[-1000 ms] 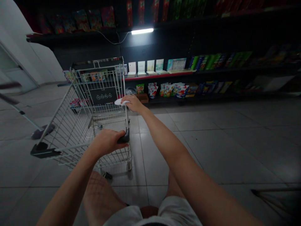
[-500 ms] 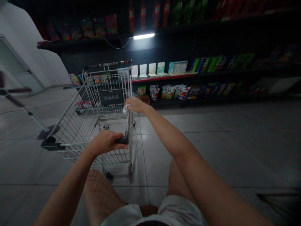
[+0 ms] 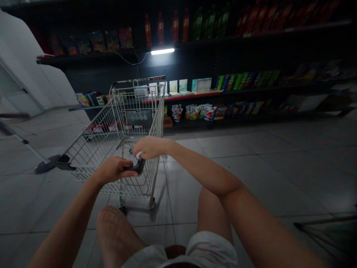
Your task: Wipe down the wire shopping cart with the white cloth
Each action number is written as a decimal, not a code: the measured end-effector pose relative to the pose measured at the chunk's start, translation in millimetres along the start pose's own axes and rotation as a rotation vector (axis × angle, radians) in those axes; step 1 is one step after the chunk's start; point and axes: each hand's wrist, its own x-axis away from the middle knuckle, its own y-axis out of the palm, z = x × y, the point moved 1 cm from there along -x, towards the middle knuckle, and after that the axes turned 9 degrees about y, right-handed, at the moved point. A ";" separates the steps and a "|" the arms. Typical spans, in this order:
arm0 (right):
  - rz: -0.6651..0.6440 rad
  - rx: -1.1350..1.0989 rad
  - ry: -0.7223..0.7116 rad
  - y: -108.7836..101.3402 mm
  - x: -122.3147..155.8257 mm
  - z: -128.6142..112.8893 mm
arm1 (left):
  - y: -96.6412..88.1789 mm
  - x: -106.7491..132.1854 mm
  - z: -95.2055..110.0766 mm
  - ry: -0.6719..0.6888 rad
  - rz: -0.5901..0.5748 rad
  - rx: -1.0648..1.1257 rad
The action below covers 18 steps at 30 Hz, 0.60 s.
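Left hand (image 3: 113, 170) is clamped on the black handle (image 3: 138, 166) of the wire shopping cart (image 3: 92, 145). Right hand (image 3: 150, 147), closed on a white cloth (image 3: 138, 154), has moved back along the side rail (image 3: 157, 119), now just above the handle.

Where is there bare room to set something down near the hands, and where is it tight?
Bare tile floor stretches right of the shopping cart, between its wire side and the low shelf. It is crowded at the black handle, where the left hand and right hand, with a white tissue or cloth, meet.
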 end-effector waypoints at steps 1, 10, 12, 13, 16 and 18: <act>-0.007 -0.017 -0.026 -0.8 -1.5 -0.1 | -0.6 2.0 -1.0 0.000 -0.003 0.015; 0.151 0.242 0.123 -29.0 -3.7 79.3 | -10.4 19.3 -24.6 -0.130 -0.108 0.252; 0.331 0.238 0.204 -21.1 0.9 98.8 | -18.9 17.7 -24.6 -0.189 -0.189 0.272; 0.476 0.193 0.244 -11.4 3.0 102.5 | -23.6 15.0 -21.6 -0.218 -0.224 0.280; 1.046 -0.022 0.342 38.5 6.9 84.9 | -31.5 -0.6 -1.0 -0.249 -0.249 0.252; 1.253 -0.124 0.276 82.5 5.5 55.5 | -27.3 -13.8 16.2 -0.255 -0.244 0.071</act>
